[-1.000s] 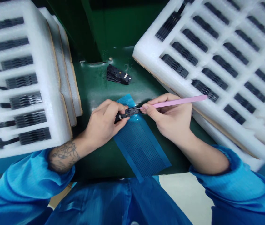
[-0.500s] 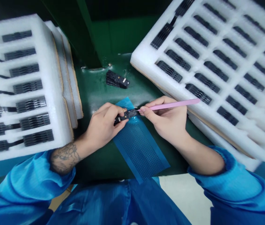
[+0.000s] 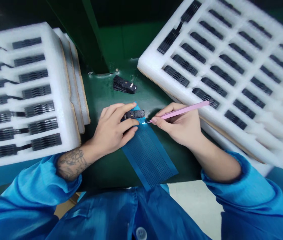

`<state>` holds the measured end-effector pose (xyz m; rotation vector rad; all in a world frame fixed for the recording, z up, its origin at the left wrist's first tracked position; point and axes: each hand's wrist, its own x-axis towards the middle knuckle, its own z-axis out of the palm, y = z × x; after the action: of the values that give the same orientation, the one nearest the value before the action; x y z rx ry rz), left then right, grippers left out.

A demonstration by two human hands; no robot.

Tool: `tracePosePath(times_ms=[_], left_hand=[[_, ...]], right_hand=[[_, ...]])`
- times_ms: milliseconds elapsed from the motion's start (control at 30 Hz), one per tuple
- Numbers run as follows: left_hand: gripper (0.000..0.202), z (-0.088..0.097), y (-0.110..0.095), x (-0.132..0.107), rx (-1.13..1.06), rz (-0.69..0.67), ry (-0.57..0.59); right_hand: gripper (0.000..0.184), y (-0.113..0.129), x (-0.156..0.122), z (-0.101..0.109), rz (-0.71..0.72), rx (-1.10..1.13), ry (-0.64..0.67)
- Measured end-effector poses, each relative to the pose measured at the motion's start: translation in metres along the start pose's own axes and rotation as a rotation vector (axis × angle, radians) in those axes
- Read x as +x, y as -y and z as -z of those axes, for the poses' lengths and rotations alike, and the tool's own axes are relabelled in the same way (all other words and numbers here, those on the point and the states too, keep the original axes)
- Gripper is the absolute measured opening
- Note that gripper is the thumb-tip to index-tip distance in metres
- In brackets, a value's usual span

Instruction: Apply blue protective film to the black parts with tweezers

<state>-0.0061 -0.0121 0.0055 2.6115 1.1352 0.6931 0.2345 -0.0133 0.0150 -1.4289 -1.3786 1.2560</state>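
My left hand (image 3: 115, 126) lies over the upper end of a blue sheet (image 3: 151, 156) with rows of tiny dark pieces. Between its index and middle fingers it grips a slim black plastic part (image 3: 135, 114), whose far end sticks out to the right. My right hand (image 3: 181, 125) is closed in a pinch on pink tweezers (image 3: 184, 110). Their dark tips are at the sheet, just below the black part and close to my left fingertips. Whether the tips hold a piece is too small to tell. A small stack of similar black parts (image 3: 124, 85) lies beyond my hands.
Stacked white foam trays stand on both sides: the left tray (image 3: 67, 133) and the right tray (image 3: 151, 63) hold black parts in slots. The green work surface (image 3: 101, 96) lies between them, with a green post (image 3: 88, 40) behind.
The tweezers' tips have moved from the black part down to the blue sheet. My left fingers have shifted from a pinch on the part to a wider hold, reaching onto the sheet.
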Motion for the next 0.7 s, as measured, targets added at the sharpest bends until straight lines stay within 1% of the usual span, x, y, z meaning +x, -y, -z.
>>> tracePosePath(times_ms=[100,167,233,333,433,533,700], left_hand=[[0.03,-0.001,-0.001,0.001,0.04,-0.084,0.098],[0.036,-0.001,-0.002,0.003,0.073,-0.098,0.15],[0.034,-0.001,-0.006,0.006,0.093,-0.08,0.168],[0.033,0.0,-0.012,0.012,0.12,-0.053,0.163],[0.033,0.0,-0.017,0.015,0.148,-0.063,0.159],[0.029,-0.002,-0.019,0.016,0.156,-0.066,0.153],[0.016,-0.006,-0.02,0.017,0.146,-0.074,0.105]], right_hand=[[0.022,0.0,-0.001,0.007,-0.025,-0.05,0.114],[0.019,0.0,-0.001,0.009,-0.022,-0.075,0.154],[0.016,-0.001,0.0,0.011,-0.014,-0.083,0.173],[0.014,-0.001,0.001,0.011,-0.023,-0.072,0.195],[0.014,-0.001,0.002,0.01,-0.035,-0.057,0.206],[0.014,-0.002,0.003,0.012,-0.026,-0.066,0.202],[0.013,-0.002,0.003,0.015,-0.021,-0.101,0.19]])
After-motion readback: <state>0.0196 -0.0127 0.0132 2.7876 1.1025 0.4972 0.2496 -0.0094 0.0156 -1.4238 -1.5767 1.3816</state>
